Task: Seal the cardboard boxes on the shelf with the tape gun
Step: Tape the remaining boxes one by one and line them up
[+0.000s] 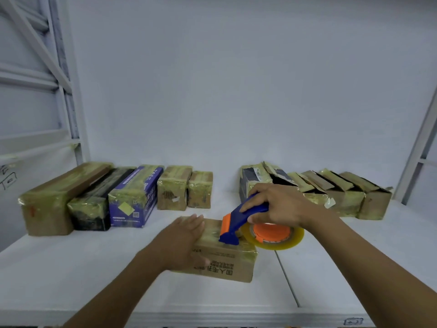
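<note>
**Shelf** point(71, 268): white, viewed from above and in front. A seam runs near to far through its right half.

**Box** point(227, 263): brown cardboard, lying flat near the middle of the shelf. It is nearer than all the other boxes and apart from them. The print on its near face reads upside down. Yellowish tape shows across its top and right end.

**Left hand** point(182, 242): rests flat on the left part of the box top. The fingers point(196, 220) are straight and together, pointing far, and the thumb lies against the near face. It grips nothing.

**Right hand** point(276, 204): its fingers are curled round the blue handle of the tape gun point(236, 223), with the thumb underneath. The gun's blue-and-orange head is down on the box top, just right of the left hand. Which part of the head makes contact cannot be told. The roll point(293, 237) of clear yellowish tape, on an orange hub, hangs past the box's right end.

**Left row** point(134, 197): five boxes side by side at the far left, all wrapped in tape with flaps closed. The third is purple.

**Right group** point(373, 200): several boxes at the far right with flaps standing open, partly hidden behind the right hand.

**Surroundings**: a white wall point(236, 91) stands behind, and a grey upright point(71, 102) stands at the left.
</note>
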